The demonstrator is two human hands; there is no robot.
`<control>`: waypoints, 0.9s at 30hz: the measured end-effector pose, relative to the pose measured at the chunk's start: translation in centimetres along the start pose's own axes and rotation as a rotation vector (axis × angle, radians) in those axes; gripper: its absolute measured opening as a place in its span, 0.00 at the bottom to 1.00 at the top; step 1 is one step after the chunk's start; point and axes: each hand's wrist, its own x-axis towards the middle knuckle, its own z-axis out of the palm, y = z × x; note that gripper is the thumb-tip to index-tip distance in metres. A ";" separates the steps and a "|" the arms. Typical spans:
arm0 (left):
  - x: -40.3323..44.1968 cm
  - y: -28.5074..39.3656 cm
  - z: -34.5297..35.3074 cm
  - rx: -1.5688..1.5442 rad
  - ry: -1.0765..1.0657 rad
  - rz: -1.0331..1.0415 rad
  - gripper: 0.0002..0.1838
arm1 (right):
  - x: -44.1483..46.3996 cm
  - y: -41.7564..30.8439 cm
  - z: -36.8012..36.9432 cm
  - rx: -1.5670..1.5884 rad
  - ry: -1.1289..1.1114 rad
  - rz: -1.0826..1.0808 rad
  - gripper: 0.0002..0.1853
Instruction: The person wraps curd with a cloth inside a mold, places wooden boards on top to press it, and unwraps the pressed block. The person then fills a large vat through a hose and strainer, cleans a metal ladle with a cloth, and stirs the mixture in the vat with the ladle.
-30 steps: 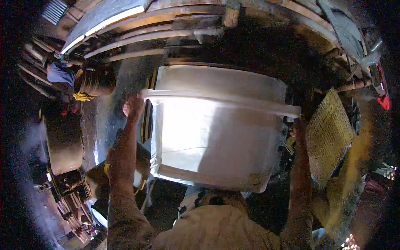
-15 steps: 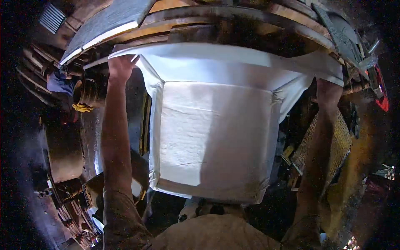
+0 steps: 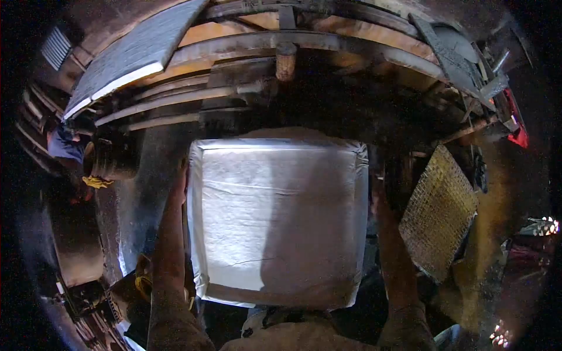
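- Far to my left, a person in blue (image 3: 65, 145) is beside a round brown container (image 3: 114, 161), with a yellow cloth (image 3: 97, 182) below it; all of it is well apart from my work.
- My left hand (image 3: 183, 174) is at the left side of the tray, or just beside it. Shadow and the edge hide my fingers, so I cannot tell whether they are curled or loose.
- Between my arms is the shallow tray (image 3: 197, 234), squarely before me, probably so both sides are equally easy to reach.
- The white cloth (image 3: 240, 216) covers its floor and wraps over its edges, gathered at the corners, which I judge helps keep it in place. A few wrinkles run across the lit part.
- My right hand (image 3: 378, 188) is at the opposite side, roughly level with the left, perhaps for balance. Its fingers are too dark to read.
- Further right, a woven mat (image 3: 440, 216) stands tilted, seemingly out of my way.
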 end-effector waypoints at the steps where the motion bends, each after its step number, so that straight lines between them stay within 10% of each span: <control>1: -1.3 -0.9 -0.6 0.032 0.013 -0.022 0.18 | -1.7 1.5 -0.5 0.070 0.004 0.056 0.20; 12: 0.0 -0.1 -4.0 0.791 0.404 0.211 0.16 | -0.7 -11.0 -2.6 0.308 -0.064 -0.281 0.09; 18: -0.5 0.5 -7.0 0.348 0.269 -0.086 0.15 | -12.5 3.3 -2.2 -0.212 0.109 0.224 0.14; 22: -7.9 -2.6 -5.2 0.128 0.143 -0.225 0.14 | -19.7 -0.6 -2.0 -0.298 0.038 0.636 0.17; 27: -13.8 -6.4 -4.9 0.361 0.185 0.188 0.13 | -24.8 0.8 -4.8 -0.584 0.016 0.321 0.19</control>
